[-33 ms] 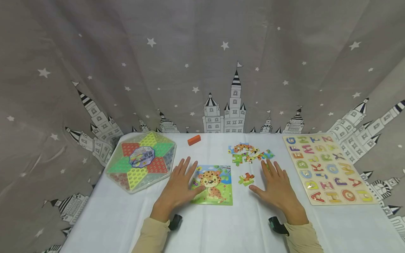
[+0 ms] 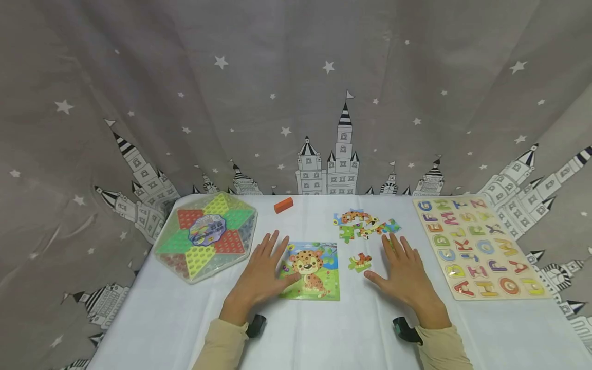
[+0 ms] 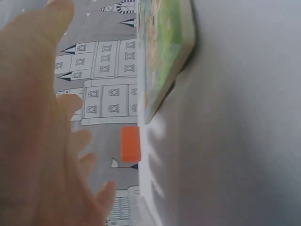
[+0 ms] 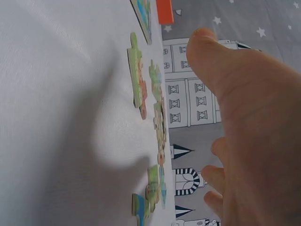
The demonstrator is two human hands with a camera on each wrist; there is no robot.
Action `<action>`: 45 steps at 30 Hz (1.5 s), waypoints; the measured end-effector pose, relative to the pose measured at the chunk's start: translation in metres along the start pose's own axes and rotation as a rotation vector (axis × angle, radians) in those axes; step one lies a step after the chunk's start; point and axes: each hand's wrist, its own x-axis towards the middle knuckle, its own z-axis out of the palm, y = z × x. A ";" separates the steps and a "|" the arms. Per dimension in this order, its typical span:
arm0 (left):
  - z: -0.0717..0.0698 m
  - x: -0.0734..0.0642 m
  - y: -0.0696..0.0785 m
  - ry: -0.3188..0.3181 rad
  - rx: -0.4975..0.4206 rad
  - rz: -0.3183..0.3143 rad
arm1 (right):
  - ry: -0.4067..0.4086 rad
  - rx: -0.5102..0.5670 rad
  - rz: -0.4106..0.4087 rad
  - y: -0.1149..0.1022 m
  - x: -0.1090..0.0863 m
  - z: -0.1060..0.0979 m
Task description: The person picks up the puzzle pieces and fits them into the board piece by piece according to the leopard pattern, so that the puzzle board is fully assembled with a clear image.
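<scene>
My left hand [image 2: 261,275], fingers spread and straight, hovers beside the square leopard picture board [image 2: 324,282]; the thumb overlaps its left side in the head view. From the left wrist, the palm is raised off the cloth and holds nothing. On the other side, my right hand [image 2: 406,275] is spread too, with nothing in it. Its thumb points toward a small joined bit of jigsaw [image 2: 360,262] in green and orange. Behind that lie several more jigsaw pieces [image 2: 348,232], some overlapping, close to the right fingertips.
At the left lies a hexagonal star-patterned game board [image 2: 205,252]. A wooden alphabet puzzle [image 2: 474,277] is at the right. An orange block [image 2: 283,205] sits near the back edge of the white tablecloth [image 2: 328,334]. A grey castle-print curtain [image 2: 277,61] hangs behind.
</scene>
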 end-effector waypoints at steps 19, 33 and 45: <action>0.032 -0.002 -0.006 -0.161 -0.198 -0.014 | 0.004 0.344 0.084 0.003 0.005 0.015; 0.026 0.001 -0.001 -0.145 -0.182 -0.012 | -0.038 0.315 0.075 -0.010 0.018 0.032; 0.027 0.004 0.000 -0.144 -0.170 -0.054 | -0.077 0.313 0.099 -0.006 0.027 0.033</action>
